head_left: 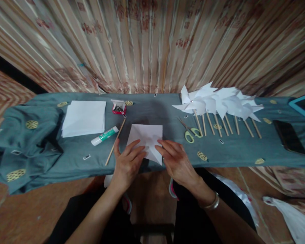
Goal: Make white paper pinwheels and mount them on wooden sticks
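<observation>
A folded white paper sheet (147, 135) lies on the blue-grey cloth (152, 112) in front of me. My left hand (127, 164) rests on its near left edge, fingers stretched out and flat on the paper. My right hand (175, 159) presses its near right part, fingers extended and spread. Neither hand grips anything. A thin wooden stick (115, 142) lies just left of my left hand, beside a glue stick (104, 135).
A stack of white paper (84, 118) lies at left, a small red box of pins (119, 107) behind. Green-handled scissors (189, 132) and a row of finished white pinwheels on sticks (218, 101) lie at right, then a black phone (288, 137) and a tablet (303, 105).
</observation>
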Available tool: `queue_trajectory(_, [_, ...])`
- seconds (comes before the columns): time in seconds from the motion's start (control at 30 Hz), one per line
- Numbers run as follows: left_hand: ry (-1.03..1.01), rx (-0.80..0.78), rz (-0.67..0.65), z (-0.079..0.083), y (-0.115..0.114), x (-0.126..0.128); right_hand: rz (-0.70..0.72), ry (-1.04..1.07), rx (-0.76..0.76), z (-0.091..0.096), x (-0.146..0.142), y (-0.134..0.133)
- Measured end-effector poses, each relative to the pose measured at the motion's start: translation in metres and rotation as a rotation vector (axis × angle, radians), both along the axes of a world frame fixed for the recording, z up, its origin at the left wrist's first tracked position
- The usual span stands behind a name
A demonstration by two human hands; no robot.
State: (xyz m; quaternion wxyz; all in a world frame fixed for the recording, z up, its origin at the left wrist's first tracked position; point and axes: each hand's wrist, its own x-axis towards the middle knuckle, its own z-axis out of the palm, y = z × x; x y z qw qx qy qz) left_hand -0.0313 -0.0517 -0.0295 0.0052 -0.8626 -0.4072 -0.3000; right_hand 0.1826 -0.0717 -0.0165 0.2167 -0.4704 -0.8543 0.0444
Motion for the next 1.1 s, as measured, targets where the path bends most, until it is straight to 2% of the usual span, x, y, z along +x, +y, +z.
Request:
queue_trajectory(0.2, [-0.093, -0.065, -0.100, -0.002, -0.009, -0.002, -0.047, -0.153, 0.030, -0.003, 0.014, 0.011])
queue_trajectory(0.37, [-0.110, -0.117, -0.096, -0.005, -0.011, -0.006, 0.021, -0.073, 0.050, -0.008, 0.021, 0.009])
queue_trajectory(0.53, [-0.015, -0.200, -0.060, -0.010, -0.009, -0.015, 0.040, 0.019, -0.133, -0.010, 0.034, 0.007])
queue_trajectory(0.7, [-0.074, -0.254, -0.059, -0.012, -0.009, -0.019, 0.026, 0.248, -0.313, -0.009, 0.039, 0.013])
queue_trajectory(0.9, [-0.137, -0.361, 0.009, -0.012, -0.009, -0.019, -0.165, 0.451, -0.488, -0.011, 0.034, 0.026])
queue_trajectory(1.1, [-0.232, -0.328, 0.060, -0.016, -0.008, -0.019, -0.241, 0.628, -0.585, -0.018, 0.024, 0.044])
